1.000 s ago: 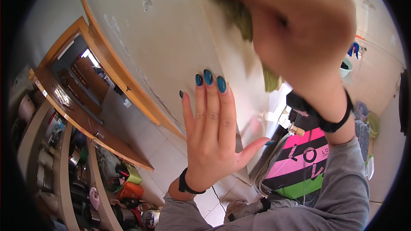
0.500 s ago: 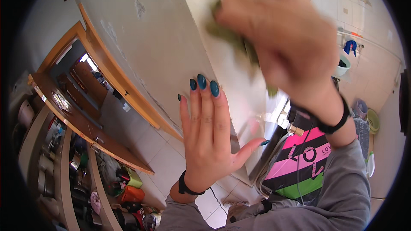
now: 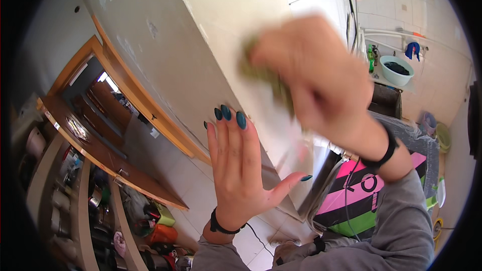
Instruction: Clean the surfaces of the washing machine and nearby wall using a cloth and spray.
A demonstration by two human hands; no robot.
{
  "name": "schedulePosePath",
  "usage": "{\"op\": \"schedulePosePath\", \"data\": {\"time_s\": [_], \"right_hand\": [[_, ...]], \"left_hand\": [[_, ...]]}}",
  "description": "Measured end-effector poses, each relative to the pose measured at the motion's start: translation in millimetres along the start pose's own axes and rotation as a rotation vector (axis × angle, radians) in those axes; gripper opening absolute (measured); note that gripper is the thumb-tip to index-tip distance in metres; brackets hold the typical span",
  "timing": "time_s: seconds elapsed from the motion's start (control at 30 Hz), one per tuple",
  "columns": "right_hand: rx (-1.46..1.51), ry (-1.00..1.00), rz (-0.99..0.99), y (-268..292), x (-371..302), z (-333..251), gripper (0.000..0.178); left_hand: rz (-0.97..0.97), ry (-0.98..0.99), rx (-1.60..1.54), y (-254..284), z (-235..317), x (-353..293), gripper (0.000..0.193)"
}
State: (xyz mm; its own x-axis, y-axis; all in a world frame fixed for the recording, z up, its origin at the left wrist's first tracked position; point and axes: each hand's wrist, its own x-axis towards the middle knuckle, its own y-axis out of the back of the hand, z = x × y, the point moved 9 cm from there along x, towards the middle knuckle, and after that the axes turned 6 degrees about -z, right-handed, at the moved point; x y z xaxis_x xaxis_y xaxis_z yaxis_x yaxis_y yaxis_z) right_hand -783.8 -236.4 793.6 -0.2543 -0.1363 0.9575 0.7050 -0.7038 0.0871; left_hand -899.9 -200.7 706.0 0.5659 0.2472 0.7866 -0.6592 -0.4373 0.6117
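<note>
My left hand [image 3: 235,170] lies flat with fingers stretched and thumb spread, near the corner edge of a cream wall [image 3: 228,15]. It holds nothing, and its nails are dark teal. Higher and to the right, my right hand [image 3: 324,78] is closed around an olive-green cloth [image 3: 248,62] at the wall's bright face. Motion blurs both hand and cloth, and my fingers cover much of the cloth. Black bands circle both wrists.
A pink, black and green striped box [image 3: 346,206] stands below my right arm. Beyond it are a sink [image 3: 385,101] and a pale basin [image 3: 396,72]. On the left, an open wooden door [image 3: 108,155] adjoins shelves [image 3: 83,195] of pots.
My right hand has moved down and slightly left in view, still gripping the cloth. My left hand stays flat with fingers spread. The view has shifted, showing more of the sink and basin.
</note>
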Motion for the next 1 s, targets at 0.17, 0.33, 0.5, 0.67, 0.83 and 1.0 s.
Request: {"op": "schedulePosePath", "data": {"time_s": [0.17,0.33,0.5,0.67,0.83,1.0], "right_hand": [[0.102,0.041,-0.032,-1.4,-10.0,0.2,0.025],[-0.013,-0.039,0.030,26.7,47.6,68.3,0.019],[0.046,-0.174,0.090,3.9,-31.7,16.3,0.030],[-0.020,-0.117,0.084,4.8,-47.0,8.6,0.027],[-0.056,0.013,0.194,28.6,57.8,37.4,0.013],[-0.005,0.077,0.254,0.1,10.8,-1.8,0.020]], "left_hand": [[-0.003,-0.003,0.057,4.7,4.0,-1.8,0.101],[-0.010,-0.017,0.021,-2.2,13.4,6.0,0.102],[0.018,-0.010,0.048,0.1,2.6,-2.6,0.103],[0.020,-0.029,0.027,1.6,4.2,0.3,0.095],[0.005,-0.059,0.000,1.8,15.0,9.2,0.081],[0.016,-0.043,0.023,7.0,3.1,3.9,0.079]]}}
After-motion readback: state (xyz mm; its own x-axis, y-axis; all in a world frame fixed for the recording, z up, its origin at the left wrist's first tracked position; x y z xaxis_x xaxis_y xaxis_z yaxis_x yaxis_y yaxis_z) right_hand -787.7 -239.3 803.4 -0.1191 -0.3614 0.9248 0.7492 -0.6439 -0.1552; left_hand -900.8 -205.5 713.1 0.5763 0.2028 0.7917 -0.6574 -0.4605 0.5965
